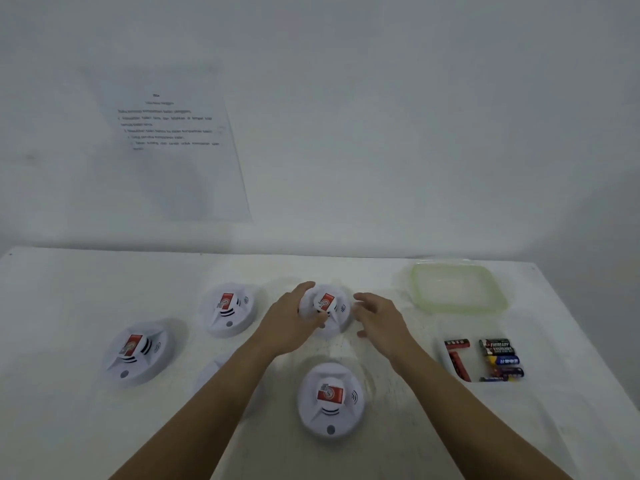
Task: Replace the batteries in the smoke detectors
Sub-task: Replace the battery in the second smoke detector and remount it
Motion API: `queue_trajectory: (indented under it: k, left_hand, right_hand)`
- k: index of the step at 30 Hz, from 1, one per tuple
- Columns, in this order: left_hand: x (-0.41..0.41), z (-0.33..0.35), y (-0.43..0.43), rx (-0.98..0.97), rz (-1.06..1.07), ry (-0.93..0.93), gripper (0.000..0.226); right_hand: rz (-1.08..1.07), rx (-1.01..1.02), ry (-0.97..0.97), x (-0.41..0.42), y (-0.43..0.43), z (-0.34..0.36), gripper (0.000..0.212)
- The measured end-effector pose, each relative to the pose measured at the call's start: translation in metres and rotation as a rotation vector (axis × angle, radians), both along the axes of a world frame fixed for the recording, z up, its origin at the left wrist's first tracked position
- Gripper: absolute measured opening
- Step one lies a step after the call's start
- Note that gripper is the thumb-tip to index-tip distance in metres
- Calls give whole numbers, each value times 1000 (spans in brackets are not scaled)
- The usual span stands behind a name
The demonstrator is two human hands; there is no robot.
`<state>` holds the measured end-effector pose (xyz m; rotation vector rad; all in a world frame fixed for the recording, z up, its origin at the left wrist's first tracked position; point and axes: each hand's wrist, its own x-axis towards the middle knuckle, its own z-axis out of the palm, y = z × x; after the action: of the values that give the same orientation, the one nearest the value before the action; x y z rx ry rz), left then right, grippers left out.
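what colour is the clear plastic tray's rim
The clear plastic tray's rim is pale green; head view.

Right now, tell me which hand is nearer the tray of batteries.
Right. The right hand sits left of the battery tray, slightly farther back; the left hand is farther left, holding a smoke detector.

Plain white wall (381, 98) behind a white bench (69, 289). Printed sheet (173, 143) stuck on the wall, left side. Dim, even light.

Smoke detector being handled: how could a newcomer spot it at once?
On the white table, find the green-rimmed container at far right. The smoke detector left of it is the one: only it is gripped by the left hand.
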<state>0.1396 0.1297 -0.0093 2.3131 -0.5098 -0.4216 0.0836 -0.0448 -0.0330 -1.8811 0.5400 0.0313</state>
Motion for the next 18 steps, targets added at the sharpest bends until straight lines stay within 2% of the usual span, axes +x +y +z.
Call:
queue_trajectory:
  k: [5, 10, 18]
  left_hand:
    - [6, -13, 0, 11, -7, -45, 43]
    - [6, -16, 5, -96, 25, -34, 45]
    - [-3, 1, 11, -213, 54, -21, 45]
  right_hand:
    - [25, -23, -28, 6, 7, -3, 26]
    - [-28, 0, -66, 11, 11, -6, 34]
    - [-83, 209, -230, -3, 12, 10, 26]
